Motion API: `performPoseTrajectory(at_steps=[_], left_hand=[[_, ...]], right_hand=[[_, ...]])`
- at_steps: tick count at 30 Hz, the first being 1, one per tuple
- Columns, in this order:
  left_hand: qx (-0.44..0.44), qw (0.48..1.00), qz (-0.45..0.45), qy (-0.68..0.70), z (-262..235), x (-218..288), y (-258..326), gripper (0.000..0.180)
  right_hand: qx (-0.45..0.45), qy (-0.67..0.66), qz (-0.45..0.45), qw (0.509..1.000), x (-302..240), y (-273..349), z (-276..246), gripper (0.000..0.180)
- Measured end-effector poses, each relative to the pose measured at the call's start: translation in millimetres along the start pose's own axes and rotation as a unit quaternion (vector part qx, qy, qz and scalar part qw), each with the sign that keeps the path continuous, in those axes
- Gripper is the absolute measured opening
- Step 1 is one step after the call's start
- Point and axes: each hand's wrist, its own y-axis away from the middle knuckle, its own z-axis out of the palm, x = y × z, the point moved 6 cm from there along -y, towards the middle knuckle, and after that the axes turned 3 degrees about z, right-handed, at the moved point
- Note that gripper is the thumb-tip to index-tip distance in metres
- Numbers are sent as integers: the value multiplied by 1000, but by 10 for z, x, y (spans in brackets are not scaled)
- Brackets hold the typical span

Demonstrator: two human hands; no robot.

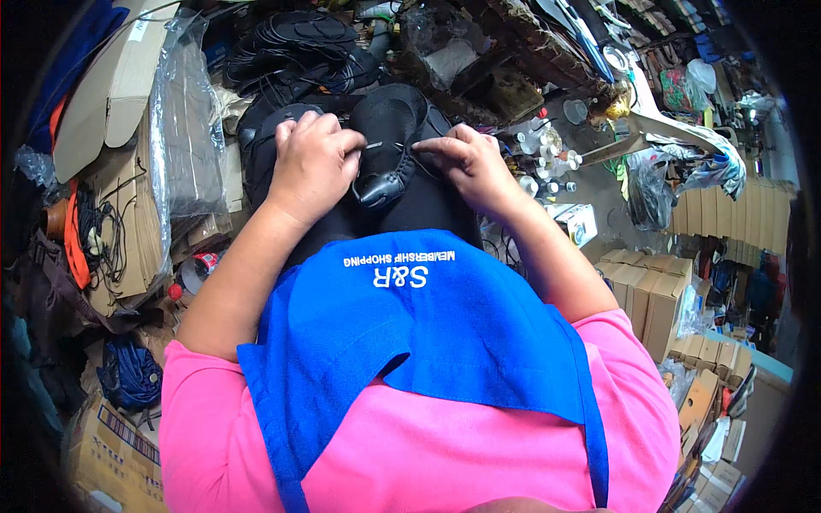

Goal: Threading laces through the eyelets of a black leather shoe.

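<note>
A black shoe rests on my lap between my two hands, its rounded, shiny end toward me. Small ridges like stitches run along its right edge. My left hand is closed at the shoe's left side. From its fingertips a thin metal needle-like piece sticks out over the shoe. On the other side my right hand is pinched, thumb and forefinger together near the shoe's edge. What it pinches is too small to make out. A small pale glint shows just left of those fingertips.
Coiled black cords lie in a heap beyond my knees. Cardboard sheets and plastic wrap stand at the left. Several small bottles crowd the right, with cardboard boxes nearer. A blue apron covers my front.
</note>
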Motion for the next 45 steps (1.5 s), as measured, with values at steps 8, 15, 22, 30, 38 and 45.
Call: performPoseTrajectory(at_steps=[8,15,22,30,38,45], left_hand=[[-31,989,33,139,185,-137,-123,22],[-31,989,28,142,221,-160,-150,23],[-29,989,30,142,247,-144,-182,23],[-140,956,7,257,507,-250,-344,20],[-199,921,-15,334,601,-285,-297,22],[-197,930,8,310,505,-231,-261,25]], right_hand=[[-59,-150,43,986,197,-172,33,40],[-73,-153,56,984,215,-202,37,36],[-78,-163,51,982,214,-196,34,33],[-122,-226,58,965,289,-258,107,24],[-145,-228,52,961,312,-200,94,26],[-112,-217,57,968,281,-76,75,26]])
